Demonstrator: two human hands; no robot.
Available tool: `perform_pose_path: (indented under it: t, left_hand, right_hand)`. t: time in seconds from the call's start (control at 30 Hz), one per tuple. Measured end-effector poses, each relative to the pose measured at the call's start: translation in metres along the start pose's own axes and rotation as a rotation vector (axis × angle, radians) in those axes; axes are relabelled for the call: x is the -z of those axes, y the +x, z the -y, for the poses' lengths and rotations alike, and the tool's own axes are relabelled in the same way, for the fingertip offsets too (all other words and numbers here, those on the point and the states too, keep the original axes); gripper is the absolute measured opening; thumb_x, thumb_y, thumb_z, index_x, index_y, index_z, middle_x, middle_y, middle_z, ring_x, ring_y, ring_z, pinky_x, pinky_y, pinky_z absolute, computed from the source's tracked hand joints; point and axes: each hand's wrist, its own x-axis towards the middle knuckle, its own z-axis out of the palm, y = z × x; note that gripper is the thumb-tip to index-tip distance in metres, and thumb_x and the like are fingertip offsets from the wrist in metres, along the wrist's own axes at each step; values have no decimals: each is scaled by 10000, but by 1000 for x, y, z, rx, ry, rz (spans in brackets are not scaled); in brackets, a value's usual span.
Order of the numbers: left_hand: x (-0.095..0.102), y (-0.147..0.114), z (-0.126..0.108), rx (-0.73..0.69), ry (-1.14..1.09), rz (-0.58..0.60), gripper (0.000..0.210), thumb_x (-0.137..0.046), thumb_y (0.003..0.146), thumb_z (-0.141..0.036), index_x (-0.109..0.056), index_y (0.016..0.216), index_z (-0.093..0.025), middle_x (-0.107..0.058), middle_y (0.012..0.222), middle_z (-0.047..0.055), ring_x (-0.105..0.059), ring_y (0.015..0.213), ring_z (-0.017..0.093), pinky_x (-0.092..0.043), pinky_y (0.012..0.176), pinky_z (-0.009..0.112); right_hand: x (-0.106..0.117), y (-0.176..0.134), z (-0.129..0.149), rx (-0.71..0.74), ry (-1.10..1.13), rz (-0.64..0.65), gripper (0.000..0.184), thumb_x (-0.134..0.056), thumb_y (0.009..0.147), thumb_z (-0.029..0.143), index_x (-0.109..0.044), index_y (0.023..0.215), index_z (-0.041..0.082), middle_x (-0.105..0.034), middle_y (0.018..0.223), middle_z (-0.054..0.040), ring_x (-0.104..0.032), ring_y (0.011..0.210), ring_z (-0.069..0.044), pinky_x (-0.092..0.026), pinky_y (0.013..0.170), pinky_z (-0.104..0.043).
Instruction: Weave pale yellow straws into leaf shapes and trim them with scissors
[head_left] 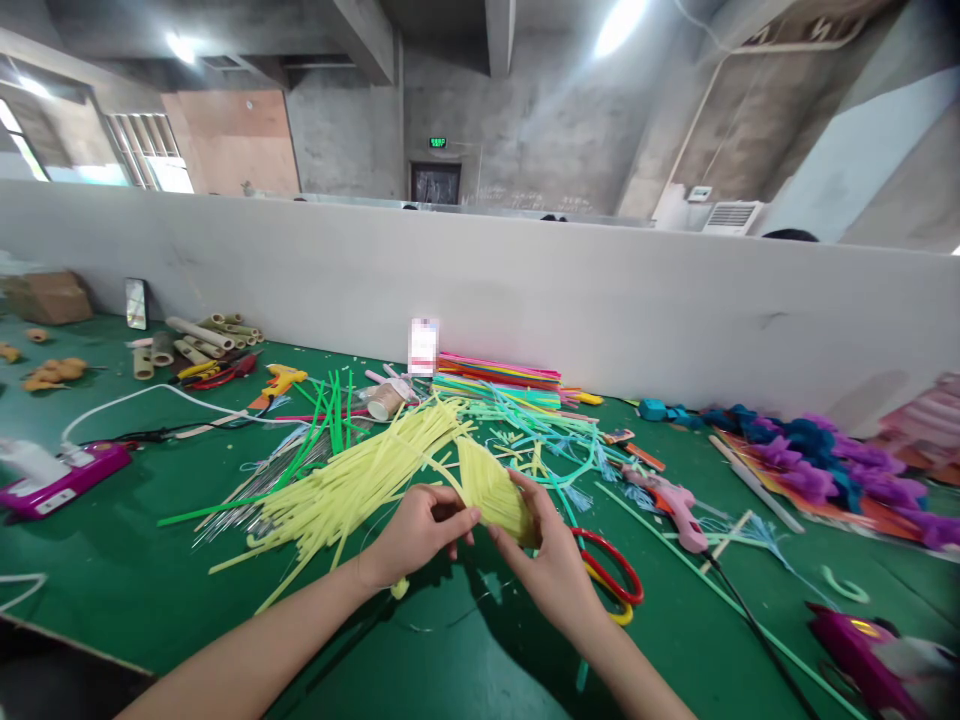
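Observation:
Between my two hands is a leaf-shaped piece of yellow pipe cleaners point(491, 485), its strands lying side by side. My left hand point(424, 532) pinches its lower left edge with thumb and forefinger. Around its right edge curl the fingers of my right hand point(546, 548), hiding part of that side. Just behind my left hand, a large loose pile of yellow pipe cleaners point(352, 475) lies on the green table point(480, 650). Scissors with red and yellow handles point(611, 570) rest beside my right hand; their blades are hidden.
A pink glue gun point(679, 510) with a black cord lies at the right, a yellow one point(285, 378) at the left. Purple power strips point(67, 480) sit on both sides. Bundled coloured pipe cleaners point(499, 372) and a phone point(424, 346) stand by the white partition point(480, 270).

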Motion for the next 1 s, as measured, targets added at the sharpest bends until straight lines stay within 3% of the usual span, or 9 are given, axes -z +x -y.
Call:
perform_pose_path:
  t: [0.23,0.33,0.43,0.53,0.7,0.87,1.0]
  left_hand:
    - [2,5,4,62,-119,123,378,-665,755,-475,-694,837,-108,-627,622,19,-545,467,94,-452,494,211]
    - [3,6,1,98,-178,57,366,-698,725,-468,-693,790,-108,-622,590,13,-547,468,101,-460,481,214]
    - [7,8,-2,125,-213,-47,343,-723,701,-449,-674,691,-109,-619,562,9,-541,437,91,-437,464,202]
    - [15,10,-3,127,-244,-101,329,-725,704,-427,-673,661,-105,-627,567,16,-548,436,84,-427,478,197]
    - [21,10,-3,122,-254,-133,313,-722,713,-409,-679,664,-103,-619,558,14,-542,445,83,-428,500,203]
    - [20,7,-10,89,-154,-164,308,-716,722,-407,-670,621,-119,-639,554,17,-551,465,95,-443,535,211]
    - [18,4,-17,89,-118,-129,332,-660,770,-438,-717,715,-116,-662,544,34,-594,514,129,-471,581,227]
  right_hand:
    - [-2,-1,0,28,66,13,530,-622,819,313,-418,1301,232,-546,1289,-98,-540,1179,-249,-459,982,-406]
    - [0,1,4,-23,173,43,522,-591,841,370,-410,1312,236,-600,1188,-95,-612,1042,-241,-528,860,-381]
    - [5,4,8,-128,250,31,473,-507,880,470,-441,1282,230,-652,866,-39,-643,741,-202,-549,655,-336]
    - [12,8,7,-179,247,0,421,-482,880,527,-534,1164,221,-638,733,-10,-614,622,-179,-525,619,-323]
    - [17,10,3,-143,155,73,353,-598,809,531,-641,921,199,-668,746,-29,-633,672,-189,-514,599,-292]
    - [19,10,4,-134,187,110,319,-649,785,473,-663,943,196,-701,903,-52,-658,817,-211,-526,703,-302]
    - [24,11,4,-130,156,122,332,-623,797,479,-683,967,200,-704,938,-59,-649,824,-218,-523,702,-313]
